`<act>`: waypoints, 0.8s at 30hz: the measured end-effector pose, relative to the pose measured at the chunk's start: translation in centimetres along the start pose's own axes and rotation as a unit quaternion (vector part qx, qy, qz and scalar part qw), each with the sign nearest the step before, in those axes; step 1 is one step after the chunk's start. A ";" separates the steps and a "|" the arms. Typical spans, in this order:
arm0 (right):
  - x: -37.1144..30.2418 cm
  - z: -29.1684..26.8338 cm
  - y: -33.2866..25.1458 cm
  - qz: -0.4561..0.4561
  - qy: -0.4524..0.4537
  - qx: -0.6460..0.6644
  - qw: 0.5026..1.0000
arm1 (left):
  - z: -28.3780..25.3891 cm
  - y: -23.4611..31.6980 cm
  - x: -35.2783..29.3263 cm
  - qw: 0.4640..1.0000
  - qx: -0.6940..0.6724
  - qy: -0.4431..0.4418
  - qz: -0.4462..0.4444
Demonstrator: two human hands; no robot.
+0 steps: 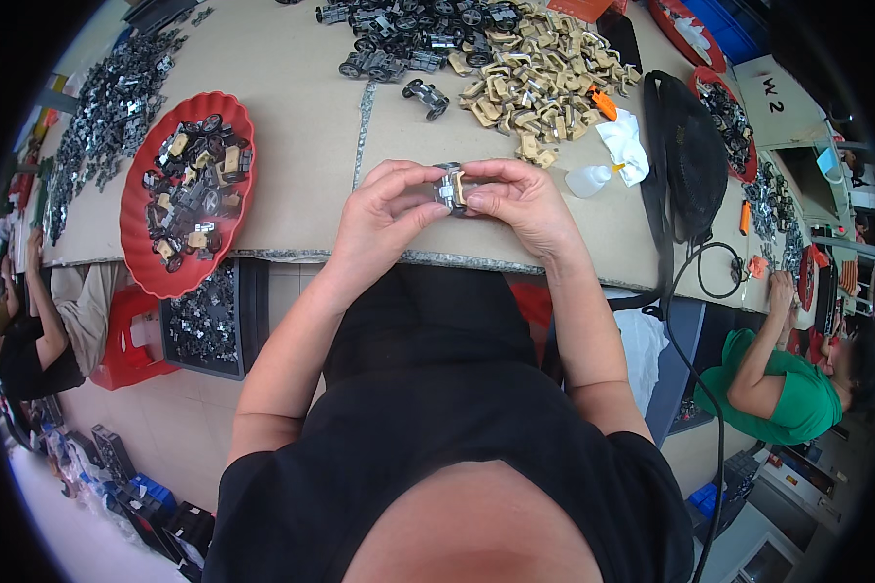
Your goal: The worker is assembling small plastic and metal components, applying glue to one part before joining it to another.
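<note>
Over the table's near edge, my left hand (387, 209) and my right hand (527, 206) pinch one small toy car (447, 190) between thumbs and fingertips. Silver-grey and black parts show on its left side, beside my left fingers. A tan plastic piece (460, 188) sits on its right side, against my right fingers; whether it is fully seated I cannot tell. Beyond my hands, a single black wheeled chassis (426, 98) lies apart from a heap of similar chassis (408, 39). Many loose tan pieces (544, 83) are piled next to that heap.
A red scalloped tray (134, 209) of tan-and-black toy cars stands at left, near a grey parts pile (117, 107). On the right are a white bottle (587, 181), white tissue (624, 146), a black bag (695, 160) and a cable (695, 369). A person in green (783, 389) works farther right.
</note>
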State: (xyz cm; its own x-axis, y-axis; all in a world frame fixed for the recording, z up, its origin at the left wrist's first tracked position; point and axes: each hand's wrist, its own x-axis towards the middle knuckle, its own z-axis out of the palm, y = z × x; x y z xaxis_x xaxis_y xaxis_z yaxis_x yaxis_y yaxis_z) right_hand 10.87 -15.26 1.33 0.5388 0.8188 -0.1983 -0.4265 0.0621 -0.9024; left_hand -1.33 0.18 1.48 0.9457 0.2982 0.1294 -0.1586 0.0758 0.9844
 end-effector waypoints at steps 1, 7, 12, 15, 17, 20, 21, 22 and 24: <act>0.0 0.1 0.0 -0.001 0.001 -0.004 1.000 | 0.0 -0.1 0.0 1.000 0.003 -0.001 0.001; 0.2 0.3 0.1 -0.008 0.015 -0.019 1.000 | 0.1 0.0 -0.1 1.000 0.009 0.001 -0.007; 0.3 0.4 0.2 -0.016 0.022 -0.010 1.000 | 0.3 0.0 0.0 1.000 0.011 0.006 -0.012; 0.4 0.2 0.4 -0.017 0.023 -0.009 1.000 | 0.3 -0.1 0.0 1.000 0.003 0.013 -0.019; 0.4 0.2 0.4 -0.016 0.022 -0.004 1.000 | 0.3 -0.3 0.0 1.000 0.005 0.014 -0.013; 0.4 0.2 0.3 -0.015 0.023 -0.004 1.000 | 0.3 -0.4 -0.1 1.000 0.001 0.018 -0.008; 0.4 0.2 0.3 -0.016 0.023 -0.005 1.000 | 0.4 -0.4 0.0 1.000 0.003 0.018 -0.009; 0.4 0.3 0.3 -0.016 0.021 -0.004 1.000 | 0.4 -0.4 0.0 1.000 0.004 0.018 -0.010; 0.4 0.3 0.3 -0.017 0.018 -0.003 1.000 | 0.4 -0.5 0.0 1.000 0.003 0.021 -0.010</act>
State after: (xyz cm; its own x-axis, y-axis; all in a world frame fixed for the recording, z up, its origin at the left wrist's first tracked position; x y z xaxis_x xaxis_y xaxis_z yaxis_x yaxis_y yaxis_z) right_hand 10.74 -14.78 1.08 0.5779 0.7958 -0.1810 -0.4029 0.0854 -0.9113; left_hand -1.19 -0.23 1.01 0.9358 0.3363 0.1054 -0.1384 0.0757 0.9875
